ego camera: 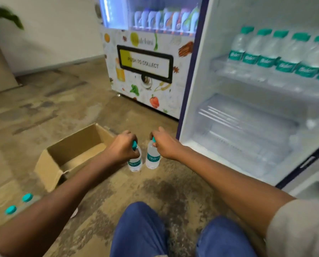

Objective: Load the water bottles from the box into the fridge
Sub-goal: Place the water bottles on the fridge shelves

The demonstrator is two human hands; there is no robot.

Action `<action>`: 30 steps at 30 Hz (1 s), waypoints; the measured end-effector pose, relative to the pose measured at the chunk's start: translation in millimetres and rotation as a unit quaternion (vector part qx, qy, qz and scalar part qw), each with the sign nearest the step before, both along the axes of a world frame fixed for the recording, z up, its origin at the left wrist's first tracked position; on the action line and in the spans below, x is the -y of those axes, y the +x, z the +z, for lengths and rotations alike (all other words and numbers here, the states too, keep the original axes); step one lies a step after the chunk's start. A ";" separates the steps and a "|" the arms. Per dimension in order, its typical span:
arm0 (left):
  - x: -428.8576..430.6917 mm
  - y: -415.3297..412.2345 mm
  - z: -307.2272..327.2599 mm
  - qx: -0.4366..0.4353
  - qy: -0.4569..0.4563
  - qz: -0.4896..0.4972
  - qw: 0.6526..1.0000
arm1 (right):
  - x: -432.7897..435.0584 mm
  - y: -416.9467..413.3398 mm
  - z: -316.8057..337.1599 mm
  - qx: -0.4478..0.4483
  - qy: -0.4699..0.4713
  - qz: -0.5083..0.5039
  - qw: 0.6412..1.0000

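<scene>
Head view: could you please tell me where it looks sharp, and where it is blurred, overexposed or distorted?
In the head view, the two clear plastic water bottles with teal caps at centre are sharpest; the green plant at top left is motion-smeared; the white fridge interior is washed out; its edges lean and bow, wide-angle distortion.

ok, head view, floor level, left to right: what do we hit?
two teal-capped bottles → open cardboard box → left hand gripping a Bisleri bottle at its cap → right hand gripping a second Bisleri bottle → open fridge
</scene>
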State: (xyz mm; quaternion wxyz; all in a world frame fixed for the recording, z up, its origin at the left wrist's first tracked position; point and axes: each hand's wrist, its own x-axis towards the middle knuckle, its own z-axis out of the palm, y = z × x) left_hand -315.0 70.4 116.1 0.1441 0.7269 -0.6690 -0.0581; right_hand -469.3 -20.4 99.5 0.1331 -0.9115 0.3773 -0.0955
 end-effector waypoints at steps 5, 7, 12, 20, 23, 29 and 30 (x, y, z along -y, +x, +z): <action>46.9 -44.6 55.3 -0.033 -0.027 -0.046 0.998 | 30.7 -47.0 56.8 0.006 -0.048 -0.025 0.998; 65.0 -61.1 76.8 -0.070 -0.038 -0.053 0.995 | 40.8 -64.5 78.2 0.005 -0.061 -0.043 0.997; 106.2 -101.9 127.1 -0.128 -0.044 -0.076 0.988 | 67.6 -104.1 129.7 0.003 -0.096 -0.087 0.992; 165.6 -147.8 207.7 -0.174 -0.063 -0.115 0.976 | 121.8 -159.5 221.1 -0.017 -0.180 -0.160 0.971; 188.2 -164.3 242.1 -0.168 -0.076 -0.123 0.975 | 139.6 -176.8 260.0 -0.027 -0.214 -0.189 0.958; 235.2 -200.9 296.5 -0.173 -0.080 -0.164 0.968 | 171.6 -214.2 326.1 -0.014 -0.228 -0.239 0.944; 243.3 -207.4 304.6 -0.175 -0.087 -0.169 0.966 | 178.1 -221.8 334.6 -0.010 -0.233 -0.243 0.942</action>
